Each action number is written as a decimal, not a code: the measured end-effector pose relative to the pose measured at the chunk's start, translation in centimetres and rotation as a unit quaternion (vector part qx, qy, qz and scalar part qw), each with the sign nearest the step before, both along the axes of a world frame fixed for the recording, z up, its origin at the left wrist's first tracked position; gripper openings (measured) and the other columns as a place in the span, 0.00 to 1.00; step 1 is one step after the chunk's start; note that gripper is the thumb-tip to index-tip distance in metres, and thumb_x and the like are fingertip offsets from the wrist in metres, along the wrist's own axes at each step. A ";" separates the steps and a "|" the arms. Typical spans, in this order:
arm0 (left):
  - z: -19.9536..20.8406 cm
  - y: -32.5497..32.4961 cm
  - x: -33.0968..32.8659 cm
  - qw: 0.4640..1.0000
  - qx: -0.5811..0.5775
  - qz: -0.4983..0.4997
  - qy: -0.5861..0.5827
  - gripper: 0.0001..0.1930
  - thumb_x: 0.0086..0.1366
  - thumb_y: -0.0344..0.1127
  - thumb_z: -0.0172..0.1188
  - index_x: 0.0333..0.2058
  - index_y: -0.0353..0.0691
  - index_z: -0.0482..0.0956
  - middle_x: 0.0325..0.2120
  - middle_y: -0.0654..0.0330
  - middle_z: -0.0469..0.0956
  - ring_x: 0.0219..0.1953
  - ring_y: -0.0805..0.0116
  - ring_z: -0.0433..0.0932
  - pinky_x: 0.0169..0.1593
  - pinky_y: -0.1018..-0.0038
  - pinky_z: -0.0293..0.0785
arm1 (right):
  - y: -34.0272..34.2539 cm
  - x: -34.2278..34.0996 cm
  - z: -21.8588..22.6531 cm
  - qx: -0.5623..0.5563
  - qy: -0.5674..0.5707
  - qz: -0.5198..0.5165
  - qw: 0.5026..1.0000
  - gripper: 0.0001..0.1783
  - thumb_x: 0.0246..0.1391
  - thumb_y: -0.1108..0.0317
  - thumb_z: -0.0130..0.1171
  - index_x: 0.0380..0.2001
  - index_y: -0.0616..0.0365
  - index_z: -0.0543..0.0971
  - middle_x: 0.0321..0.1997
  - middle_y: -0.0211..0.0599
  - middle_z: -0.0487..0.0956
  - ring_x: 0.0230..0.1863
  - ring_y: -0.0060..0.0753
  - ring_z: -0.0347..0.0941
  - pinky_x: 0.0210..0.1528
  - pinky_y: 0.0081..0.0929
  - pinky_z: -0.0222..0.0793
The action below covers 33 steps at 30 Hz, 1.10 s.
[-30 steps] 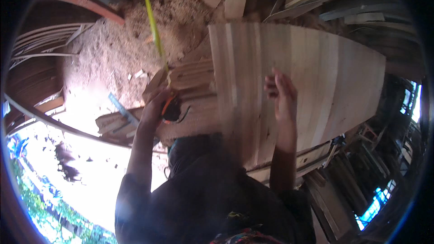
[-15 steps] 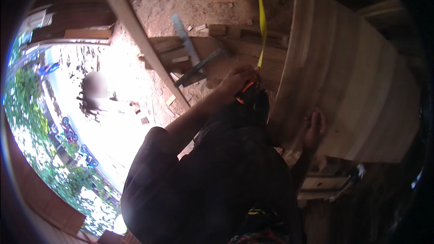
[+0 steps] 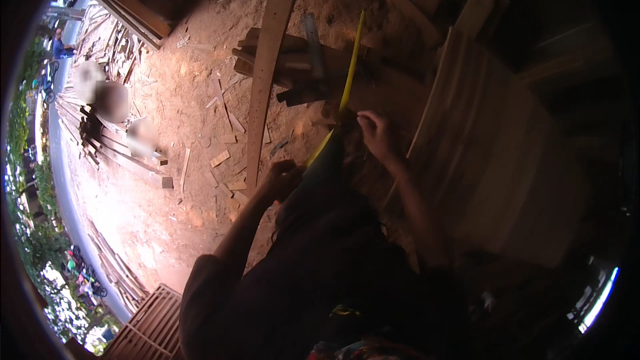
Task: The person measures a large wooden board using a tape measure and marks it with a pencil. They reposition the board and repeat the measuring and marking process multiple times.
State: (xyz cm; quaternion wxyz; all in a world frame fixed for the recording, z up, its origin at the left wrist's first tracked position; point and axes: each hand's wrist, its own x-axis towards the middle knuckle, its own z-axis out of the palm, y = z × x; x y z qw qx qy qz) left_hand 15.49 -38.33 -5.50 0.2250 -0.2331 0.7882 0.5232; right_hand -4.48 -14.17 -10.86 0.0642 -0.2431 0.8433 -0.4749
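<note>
- Yellow measuring tape (image 3: 351,73): stretched from just inside 8 o'clock, close to the middle of the view, up toward half past 12, with a dark patch interrupting it beside the right fingertips.
- Left hand (image 3: 285,177): a little out from the middle toward 8 o'clock, fingers curled, its grip pinching the tape at the lower end of the visible strip.
- Right hand (image 3: 375,133): a short way out toward 2 o'clock, fingers bent, fingertips near the tape — whether this grip is pinching anything I cannot tell.
- Dark clothing (image 3: 333,253): the wearer's own, filling 6 o'clock and reaching up between the two forearms.
- Long plank (image 3: 270,60): at 11 o'clock, slanting down toward the left hand and crossing in front of some stacked boards (image 3: 293,70).
- Blue-grey strip (image 3: 313,43): toward 12 o'clock, lying over those boards, with a dark piece (image 3: 303,95) near its lower end.
- Wide wooden panel (image 3: 493,153): at 3 o'clock, in deep shade, its near edge to the right of the right hand.
- Brown ground (image 3: 200,87): from 9 to 11 o'clock, scattered with wood scraps (image 3: 220,159).
- Slatted wood (image 3: 147,327): at 8 o'clock, by the rim.
- Person in blue (image 3: 61,47): far off at 10 o'clock — small beside the roadway.
</note>
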 end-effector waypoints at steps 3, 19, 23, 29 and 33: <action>3.5 -1.0 2.9 0.991 -0.002 0.080 -0.111 0.19 0.70 0.49 0.59 0.33 0.36 0.83 0.22 0.58 0.80 0.22 0.69 0.78 0.29 0.69 0.73 | -3.9 -0.8 -0.6 0.034 -0.001 0.011 0.999 0.13 0.63 0.66 0.61 0.47 0.60 0.82 0.43 0.48 0.84 0.45 0.49 0.83 0.48 0.36 0.77; 4.6 -7.6 19.6 0.980 -0.034 0.189 -0.060 0.18 0.71 0.45 0.61 0.32 0.33 0.82 0.21 0.56 0.81 0.23 0.72 0.78 0.28 0.71 0.73 | -22.1 -11.2 -1.8 0.092 0.242 0.101 0.961 0.19 0.59 0.73 0.57 0.55 0.57 0.79 0.54 0.51 0.79 0.52 0.55 0.79 0.55 0.42 0.77; 2.3 -7.4 21.5 0.962 0.062 0.248 -0.092 0.16 0.72 0.42 0.60 0.30 0.34 0.78 0.19 0.60 0.77 0.22 0.74 0.74 0.26 0.72 0.69 | -23.4 -13.6 -8.7 -0.148 -0.115 0.161 0.969 0.20 0.65 0.70 0.49 0.58 0.55 0.77 0.56 0.52 0.79 0.54 0.53 0.79 0.56 0.42 0.76; 3.7 -7.8 19.4 0.977 0.015 0.192 -0.092 0.17 0.73 0.42 0.59 0.30 0.34 0.79 0.19 0.62 0.78 0.20 0.76 0.73 0.25 0.73 0.67 | -22.6 -13.4 -13.2 0.112 0.138 0.073 0.981 0.18 0.65 0.65 0.47 0.54 0.58 0.77 0.55 0.55 0.78 0.52 0.58 0.77 0.55 0.44 0.74; 5.0 -7.5 18.2 0.983 -0.041 0.159 -0.080 0.18 0.73 0.44 0.59 0.31 0.33 0.80 0.19 0.59 0.79 0.19 0.75 0.74 0.24 0.73 0.67 | -22.1 -13.9 -11.3 0.173 0.101 0.133 0.971 0.14 0.61 0.65 0.53 0.45 0.62 0.78 0.46 0.53 0.80 0.46 0.53 0.79 0.49 0.44 0.78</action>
